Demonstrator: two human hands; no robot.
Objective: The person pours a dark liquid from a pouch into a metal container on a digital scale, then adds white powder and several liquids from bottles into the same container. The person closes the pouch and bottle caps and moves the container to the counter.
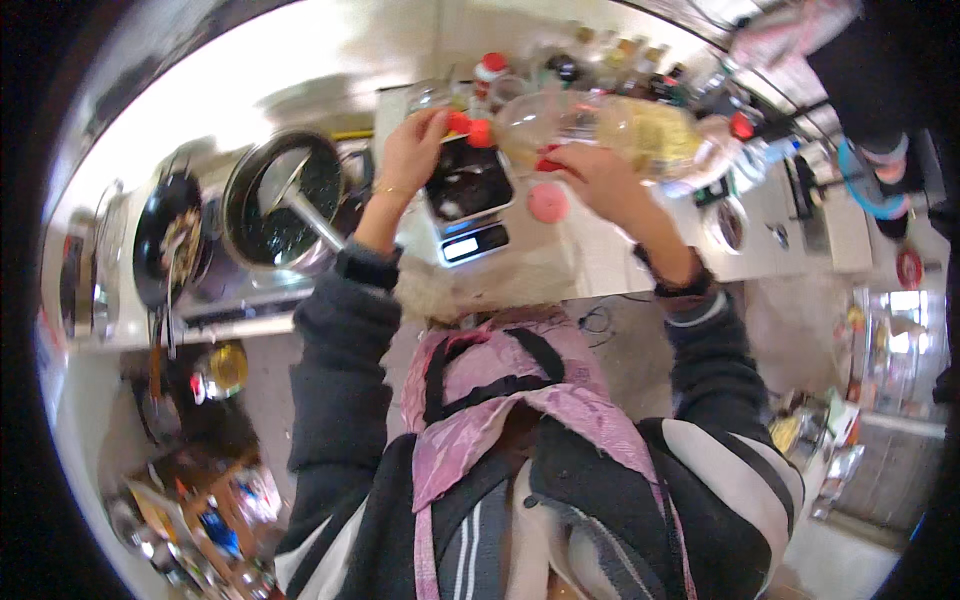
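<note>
My right hand (600,180) grips the red handle (551,159) of a large clear plastic bottle (525,124), which seems to hold a yellowish liquid. The bottle lies tipped on its side in the air, its red-ringed mouth (481,134) pointing left. Close to that mouth, my left hand (412,154) pinches a small red cap (457,122). Below them sits a dark rectangular tray (484,184) on a digital kitchen scale (474,244) with a lit display. Dark contents show in the tray, too blurred to identify. Right of it lies a round pink lid (547,202).
On the left, a steel pot (244,236) with a ladle (311,221) in dark liquid stands on the stove beside a black wok (150,247). Bottles and jars (622,64) crowd the counter's back. A small bowl (726,225) stands right. Another person's leg (862,82) shows upper right.
</note>
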